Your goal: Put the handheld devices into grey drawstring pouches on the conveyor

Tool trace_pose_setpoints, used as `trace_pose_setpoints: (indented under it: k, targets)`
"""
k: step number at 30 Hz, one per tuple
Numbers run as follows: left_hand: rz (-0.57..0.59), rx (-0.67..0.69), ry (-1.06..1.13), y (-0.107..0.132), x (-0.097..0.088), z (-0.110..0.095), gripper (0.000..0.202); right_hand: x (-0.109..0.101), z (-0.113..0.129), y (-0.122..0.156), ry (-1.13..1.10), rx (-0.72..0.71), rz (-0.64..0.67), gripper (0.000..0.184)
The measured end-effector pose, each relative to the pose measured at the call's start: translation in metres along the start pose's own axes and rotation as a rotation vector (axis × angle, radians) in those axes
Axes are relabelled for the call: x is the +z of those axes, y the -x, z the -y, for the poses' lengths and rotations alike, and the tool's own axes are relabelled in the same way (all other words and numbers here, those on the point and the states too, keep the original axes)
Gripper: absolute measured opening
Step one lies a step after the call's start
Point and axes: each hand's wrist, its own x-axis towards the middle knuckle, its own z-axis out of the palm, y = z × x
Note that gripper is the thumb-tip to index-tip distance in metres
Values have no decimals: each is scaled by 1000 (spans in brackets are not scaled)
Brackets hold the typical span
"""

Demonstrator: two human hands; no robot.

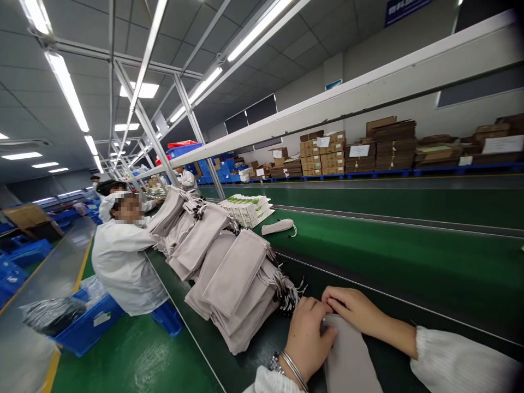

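A beige drawstring pouch (347,360) lies flat on the green work surface (409,273) in front of me. My left hand (305,335) grips its top left edge with curled fingers; a bracelet and watch sit on that wrist. My right hand (354,308) pinches the pouch's top edge from the right. Just left of my hands lies a slumped stack of the same beige pouches (237,278) with dark drawstrings hanging off their ends. One filled pouch (279,227) lies alone on the belt farther away.
A pile of white and green boxes (248,210) sits beyond the pouches. A co-worker in a white coat (123,256) sits at the left by blue crates (88,325). Cardboard cartons (388,144) line the far wall. A white overhead rail (327,106) runs above the belt.
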Motion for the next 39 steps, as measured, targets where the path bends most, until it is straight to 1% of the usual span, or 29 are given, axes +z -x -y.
trace_pose_setpoints:
  k: [4, 10, 18, 27, 39]
  targets:
    - [11, -1, 11, -1, -3, -3, 33, 0, 0, -2, 4, -13, -33, 22]
    - [27, 6, 26, -3, -7, -4, 34, 0, -2, -4, 0, -17, -47, 21]
    - [48, 1, 39, -4, -9, -5, 32, 0, -2, -4, 11, -17, -44, 20]
    - [53, -10, 59, -3, -9, -6, 32, -1, -3, -2, 5, -20, -11, 20]
    - [34, 8, 68, -3, -7, -4, 34, -1, -3, -2, 7, -11, -8, 20]
